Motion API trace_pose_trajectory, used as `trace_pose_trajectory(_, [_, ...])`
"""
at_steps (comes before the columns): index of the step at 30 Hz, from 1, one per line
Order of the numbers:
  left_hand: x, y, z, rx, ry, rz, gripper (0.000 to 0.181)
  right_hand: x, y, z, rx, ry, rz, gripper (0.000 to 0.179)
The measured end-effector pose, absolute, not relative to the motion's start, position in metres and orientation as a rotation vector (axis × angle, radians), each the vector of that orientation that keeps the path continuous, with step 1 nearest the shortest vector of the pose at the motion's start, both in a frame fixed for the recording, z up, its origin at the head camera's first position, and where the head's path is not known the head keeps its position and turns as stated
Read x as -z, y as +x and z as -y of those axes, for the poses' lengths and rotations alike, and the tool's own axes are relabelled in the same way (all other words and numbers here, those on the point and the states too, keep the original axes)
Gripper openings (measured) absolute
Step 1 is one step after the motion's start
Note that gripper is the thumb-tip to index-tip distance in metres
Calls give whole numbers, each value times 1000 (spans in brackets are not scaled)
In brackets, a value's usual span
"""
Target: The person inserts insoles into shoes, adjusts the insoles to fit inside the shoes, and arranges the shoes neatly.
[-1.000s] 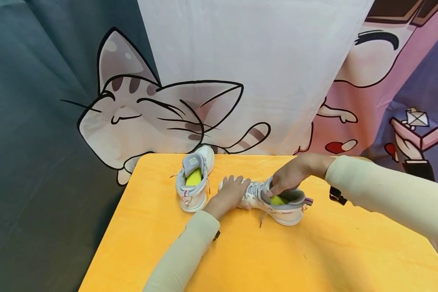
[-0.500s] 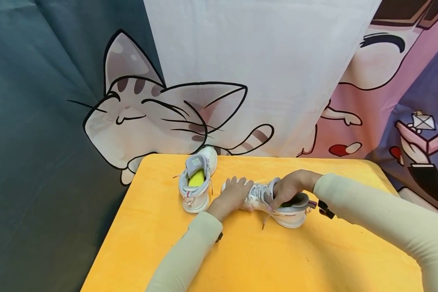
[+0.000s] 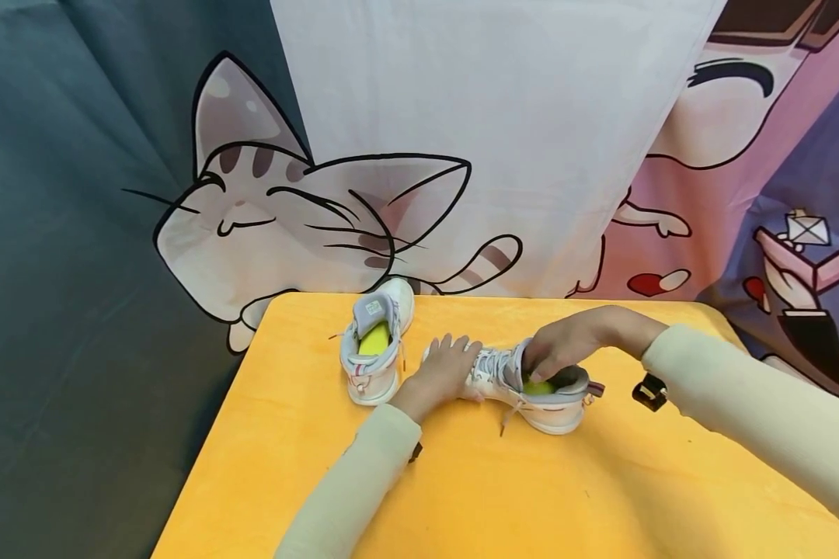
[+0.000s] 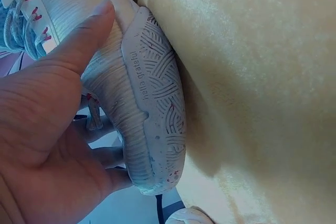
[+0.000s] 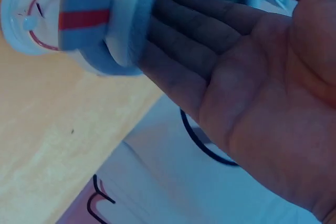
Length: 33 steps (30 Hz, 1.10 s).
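Note:
A white lace-up sneaker (image 3: 555, 417) lies on the table with its toe to the left and its heel to the right. My left hand (image 3: 445, 370) grips its toe, thumb (image 4: 89, 40) along one side and fingers around the other. My right hand (image 3: 566, 344) reaches into the shoe's opening, next to the tongue, over a yellow-green insole (image 3: 537, 387). From the right wrist, its fingers (image 5: 194, 30) look straight and pass inside the heel collar beside the striped pull tab (image 5: 84, 19). The fingertips are hidden in the shoe.
The matching sneaker (image 3: 370, 365) stands to the left with its toe toward the back edge, a yellow-green insole showing inside. Both stand on a yellow-covered table (image 3: 489, 497). A printed cloth backdrop (image 3: 510, 116) hangs right behind the table.
My right hand dipped deeper into the shoe, covering much of the insole, then rose slightly, so the yellow-green shows again. My left hand keeps its hold on the toe.

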State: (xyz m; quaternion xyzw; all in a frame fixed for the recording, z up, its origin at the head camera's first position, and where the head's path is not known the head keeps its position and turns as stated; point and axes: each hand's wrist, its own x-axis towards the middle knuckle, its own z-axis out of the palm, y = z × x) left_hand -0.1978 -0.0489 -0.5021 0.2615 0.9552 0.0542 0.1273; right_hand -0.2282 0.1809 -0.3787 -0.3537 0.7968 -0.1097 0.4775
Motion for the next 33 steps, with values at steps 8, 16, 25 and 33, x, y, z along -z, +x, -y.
trace_pose_trajectory(8, [487, -168, 58, -245, 673, -2946, 75, 378, -226, -215, 617, -748, -2145, 22])
trace_pose_trajectory(16, [473, -127, 44, -882, 506, -2669, 59, 418, -226, -238, 863, -583, -2256, 23])
trace_pose_trajectory(25, [486, -118, 17, -1271, 363, -2401, 58, 447, -224, -242, 878, -547, -2148, 45])
trace_pose_trajectory(33, [492, -115, 6, -1359, 249, -2397, 56, 450, -220, -247, 960, -567, -2168, 39])
